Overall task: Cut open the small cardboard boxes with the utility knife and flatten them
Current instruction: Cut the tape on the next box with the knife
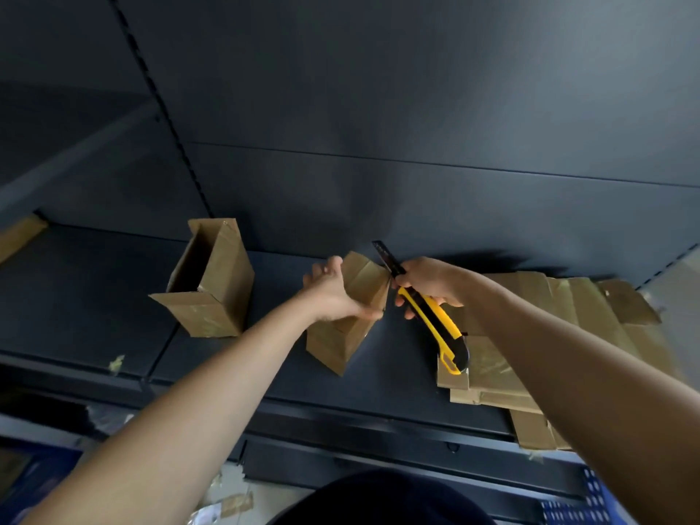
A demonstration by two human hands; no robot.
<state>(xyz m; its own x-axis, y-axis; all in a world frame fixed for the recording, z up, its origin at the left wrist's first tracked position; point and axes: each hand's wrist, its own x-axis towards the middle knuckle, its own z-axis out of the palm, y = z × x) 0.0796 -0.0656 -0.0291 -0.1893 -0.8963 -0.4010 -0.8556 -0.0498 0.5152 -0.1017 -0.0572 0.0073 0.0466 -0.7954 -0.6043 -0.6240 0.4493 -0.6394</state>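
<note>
A small taped cardboard box (342, 335) stands on the dark shelf (94, 297) in the middle. My left hand (333, 289) grips its top from the left, thumb over the near edge. My right hand (428, 284) holds a yellow and black utility knife (435, 320), its blade pointing up and back beside the box's upper right corner. A second box (212, 286), open at the top, stands to the left. Flattened boxes (549, 335) lie in a pile on the right.
The shelf's dark back panel (378, 126) rises just behind the boxes. Scraps of tape (116, 362) lie on the shelf's front left and on the floor below. A blue perforated crate (591, 498) shows at the bottom right.
</note>
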